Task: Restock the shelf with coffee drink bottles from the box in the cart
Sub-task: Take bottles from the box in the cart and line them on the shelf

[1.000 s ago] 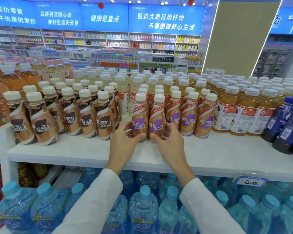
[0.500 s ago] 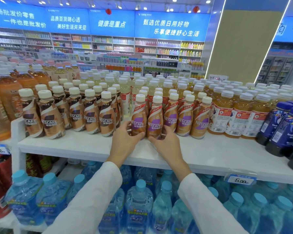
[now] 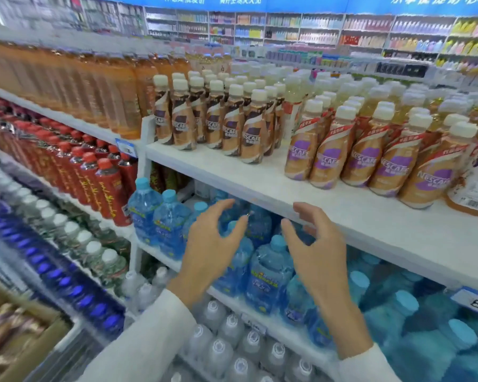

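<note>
Coffee drink bottles [image 3: 370, 158]: tan plastic bottles with white caps and purple-and-red Nescafe labels. They stand upright in rows on the white shelf board [image 3: 384, 238], set back from its front edge.
Neighbouring stock: brown-labelled Nescafe bottles [image 3: 218, 125] with white caps stand to the left on the same board. A gap separates the two groups.
Left hand [image 3: 213, 249]: empty, with the fingers spread wide and gently curved. It is held in front of the shelving, below the coffee row.
Right hand [image 3: 318, 249]: empty, with the fingers wide and curved. The fingertips are level with the board's front edge; contact with the edge cannot be determined.
Supply: brown cardboard box [image 3: 50, 343] at lower left, well apart from both hands. The contents are blurred, possibly tan bottles.
Lower shelf: clear blue water bottles [image 3: 268, 274] with blue caps, behind the hands.
Left bay: dark red bottles [image 3: 105, 188] with red caps.
</note>
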